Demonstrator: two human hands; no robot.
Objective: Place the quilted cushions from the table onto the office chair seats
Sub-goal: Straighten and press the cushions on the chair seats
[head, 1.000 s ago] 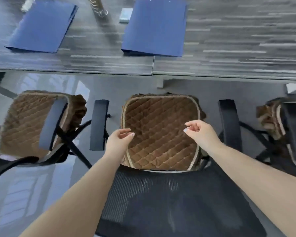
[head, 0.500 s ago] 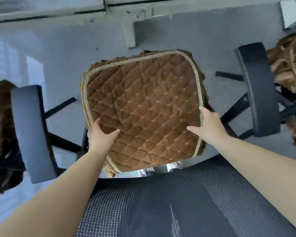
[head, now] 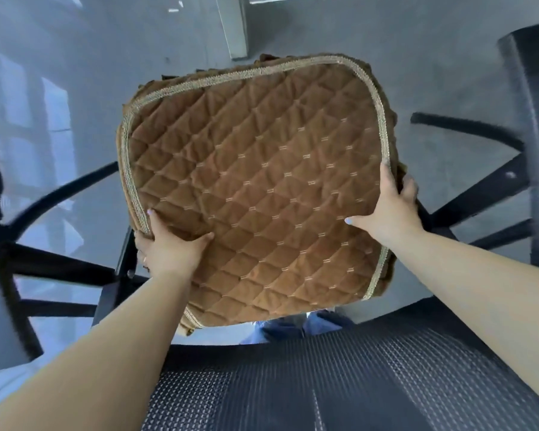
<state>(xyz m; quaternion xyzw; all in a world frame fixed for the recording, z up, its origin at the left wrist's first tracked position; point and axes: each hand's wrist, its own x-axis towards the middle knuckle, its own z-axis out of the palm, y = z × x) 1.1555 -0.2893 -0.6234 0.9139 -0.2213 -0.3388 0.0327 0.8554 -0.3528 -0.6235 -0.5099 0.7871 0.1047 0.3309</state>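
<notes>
Brown quilted cushion (head: pixel 255 188) w/ tan piping sits centre frame, tilted, far-right corner higher; whether it rests on the seat beneath can't be told, seat hidden. Left hand (head: pixel 168 247) grips near-left edge, thumb on top, fingers curled under. Right hand (head: pixel 389 209) grips right edge, thumb on top, fingers wrapped round the side. Hands well apart, one per side. Black mesh chair back (head: pixel 339 377) near the camera, below cushion. Black armrest (head: pixel 529 98) far right; another chair's dark frame (head: pixel 0 219) at left. Grey glossy floor (head: pixel 84 57) beyond. Blue jeans (head: pixel 293 328) peek out between cushion & chair back.
</notes>
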